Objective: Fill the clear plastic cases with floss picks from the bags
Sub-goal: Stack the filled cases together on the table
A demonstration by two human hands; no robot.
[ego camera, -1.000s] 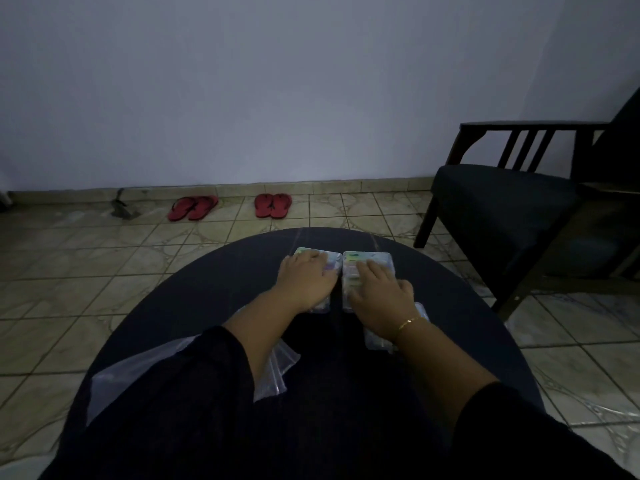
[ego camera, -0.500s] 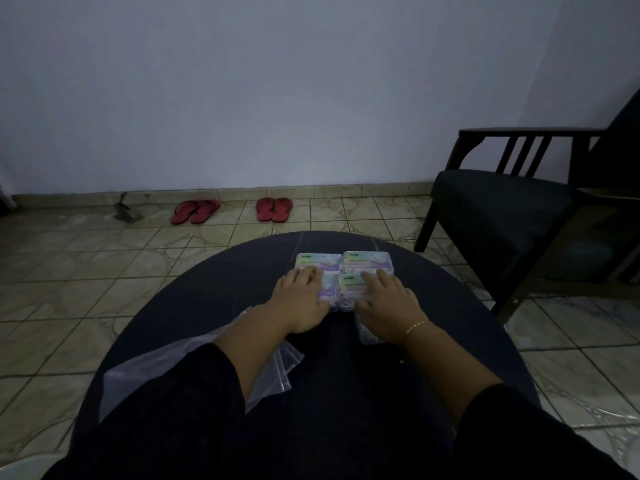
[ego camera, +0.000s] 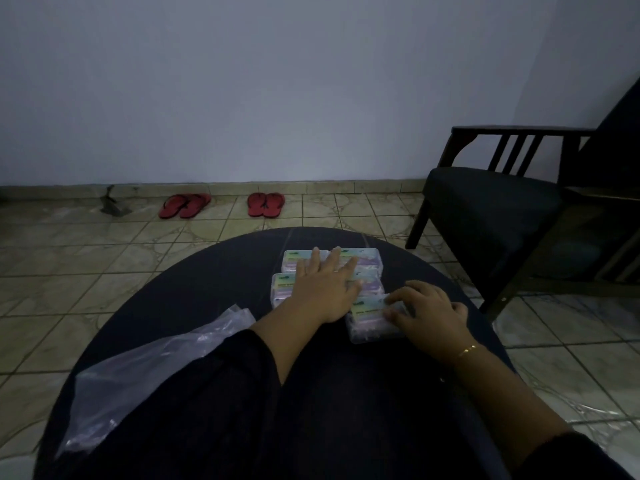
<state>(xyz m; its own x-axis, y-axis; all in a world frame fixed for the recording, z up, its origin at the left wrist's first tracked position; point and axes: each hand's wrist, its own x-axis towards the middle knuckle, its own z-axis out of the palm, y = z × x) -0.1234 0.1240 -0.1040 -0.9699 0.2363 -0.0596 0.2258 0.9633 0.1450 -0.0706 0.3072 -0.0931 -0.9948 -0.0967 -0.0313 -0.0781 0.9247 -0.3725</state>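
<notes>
Cases crowd the far half of the round dark table [ego camera: 207, 292] in the head view, the only one we have. We count five clear plastic cases with pale labelled lids. Two lie side by side nearest the far edge: the far left case [ego camera: 294, 259] and the far right case [ego camera: 367, 259], touching each other. Just behind them toward us sit the middle left case [ego camera: 282, 289] and the middle right case [ego camera: 370, 284], both partly covered. The near case [ego camera: 372, 320] lies closest to us, right of the table's centre, just beside the middle right one. In the dim light we cannot tell what any of them holds.

Our left hand [ego camera: 325, 289] lies palm down across the block of four, its fingers [ego camera: 341, 263] spread wide and flat, the tips reaching onto the two far cases. It presses on them and grips nothing.

Our right hand [ego camera: 426, 313] rests on the right end of the near case, its fingers [ego camera: 398, 301] curled close together over the lid and the thumb against the case's near side, so it holds that case. A thin gold bracelet [ego camera: 465, 349] circles the wrist.

A crumpled clear plastic bag [ego camera: 145, 368] lies along the table's left edge, partly under our dark left sleeve [ego camera: 207, 403]. Whether picks are inside we cannot tell.

Beyond the far edge, on the tiled floor [ego camera: 69, 271], two pairs of red sandals [ego camera: 266, 204] stand by the wall, and a dark armchair [ego camera: 491, 209] is off the table's right side.
</notes>
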